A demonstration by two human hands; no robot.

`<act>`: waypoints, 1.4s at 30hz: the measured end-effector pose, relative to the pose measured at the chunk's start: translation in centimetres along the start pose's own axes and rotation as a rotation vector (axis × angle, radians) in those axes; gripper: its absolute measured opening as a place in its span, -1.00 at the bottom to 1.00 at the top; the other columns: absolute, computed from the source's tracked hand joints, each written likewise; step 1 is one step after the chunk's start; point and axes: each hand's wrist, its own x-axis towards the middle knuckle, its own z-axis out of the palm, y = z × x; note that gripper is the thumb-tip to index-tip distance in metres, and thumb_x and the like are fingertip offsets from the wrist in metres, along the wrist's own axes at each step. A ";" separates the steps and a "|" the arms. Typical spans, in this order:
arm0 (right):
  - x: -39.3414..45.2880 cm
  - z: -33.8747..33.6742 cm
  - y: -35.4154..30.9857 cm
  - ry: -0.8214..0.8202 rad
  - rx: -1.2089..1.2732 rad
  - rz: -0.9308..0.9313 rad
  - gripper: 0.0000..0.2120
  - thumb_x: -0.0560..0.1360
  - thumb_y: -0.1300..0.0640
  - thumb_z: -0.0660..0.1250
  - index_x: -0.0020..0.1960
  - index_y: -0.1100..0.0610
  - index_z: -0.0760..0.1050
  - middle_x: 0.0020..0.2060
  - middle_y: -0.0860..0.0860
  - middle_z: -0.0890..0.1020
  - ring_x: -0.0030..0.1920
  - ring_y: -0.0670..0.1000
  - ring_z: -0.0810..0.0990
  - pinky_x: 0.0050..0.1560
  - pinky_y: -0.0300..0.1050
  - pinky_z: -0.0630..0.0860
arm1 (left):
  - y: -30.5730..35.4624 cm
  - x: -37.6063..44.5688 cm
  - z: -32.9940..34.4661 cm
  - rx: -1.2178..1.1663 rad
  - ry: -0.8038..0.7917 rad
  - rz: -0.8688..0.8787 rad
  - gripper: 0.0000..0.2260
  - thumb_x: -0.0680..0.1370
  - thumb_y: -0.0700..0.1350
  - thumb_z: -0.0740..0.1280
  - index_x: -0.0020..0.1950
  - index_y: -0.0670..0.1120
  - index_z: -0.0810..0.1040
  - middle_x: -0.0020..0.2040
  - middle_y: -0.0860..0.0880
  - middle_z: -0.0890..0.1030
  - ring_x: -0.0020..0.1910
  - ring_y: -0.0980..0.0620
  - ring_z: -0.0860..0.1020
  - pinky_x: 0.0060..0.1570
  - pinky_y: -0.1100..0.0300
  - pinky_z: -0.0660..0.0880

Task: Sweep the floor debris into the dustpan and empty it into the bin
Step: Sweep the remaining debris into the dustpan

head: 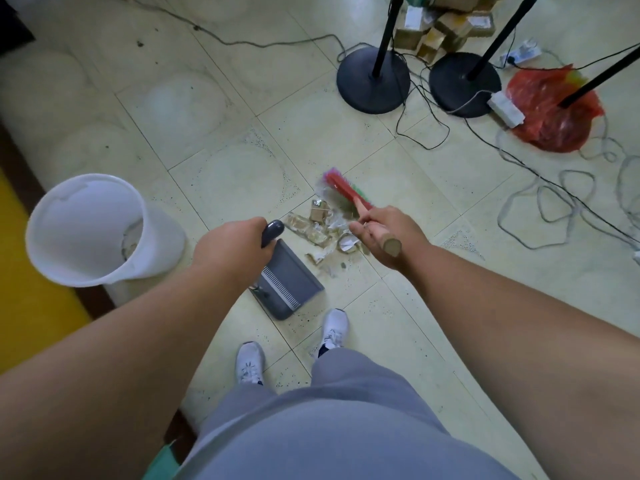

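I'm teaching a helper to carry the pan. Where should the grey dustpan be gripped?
By the rounded top of its upright handle, from above, as the left hand does now. The dustpan sits on the floor with its mouth toward the debris.

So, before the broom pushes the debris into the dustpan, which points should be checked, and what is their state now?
1. Left hand grips the dustpan handle: ok.
2. Right hand holds the broom stick: ok.
3. Broom head stands behind the debris: ok.
4. Dustpan lies beside the debris: ok.
5. Dustpan lip flat on the floor: cannot tell.
6. Bin upright, open, at the left: ok.
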 end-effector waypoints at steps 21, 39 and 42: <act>-6.2 7.9 -3.9 0.292 0.135 0.044 -0.48 0.44 -0.31 0.20 -0.24 0.13 0.62 -0.29 -0.02 0.66 -0.27 0.01 0.64 -0.28 -0.04 0.57 | -3.7 -1.1 0.9 -0.067 -0.022 0.121 -0.75 0.59 0.07 0.19 -0.21 -0.03 0.35 -0.36 -0.04 0.50 -0.41 -0.06 0.49 -0.39 0.17 0.32; -13.3 9.0 -8.7 0.262 0.424 0.077 -0.79 0.55 0.31 0.28 -0.15 0.49 0.47 -0.12 0.17 0.66 -0.34 -0.40 0.57 -0.30 -0.57 0.37 | -4.9 -1.5 0.7 -0.094 -0.057 0.173 -0.71 0.61 0.12 0.18 -0.17 -0.05 0.36 -0.33 -0.06 0.52 -0.37 -0.07 0.52 -0.41 0.17 0.33; -12.9 8.4 -8.1 0.351 0.395 0.066 -0.88 0.51 0.27 0.34 -0.17 0.31 0.58 -0.19 -0.06 0.61 -0.29 -0.36 0.57 -0.27 -0.55 0.37 | -5.2 -2.1 0.7 -0.065 -0.045 0.162 -0.70 0.63 0.11 0.12 -0.19 -0.06 0.32 -0.38 -0.07 0.49 -0.42 -0.08 0.47 -0.43 0.17 0.30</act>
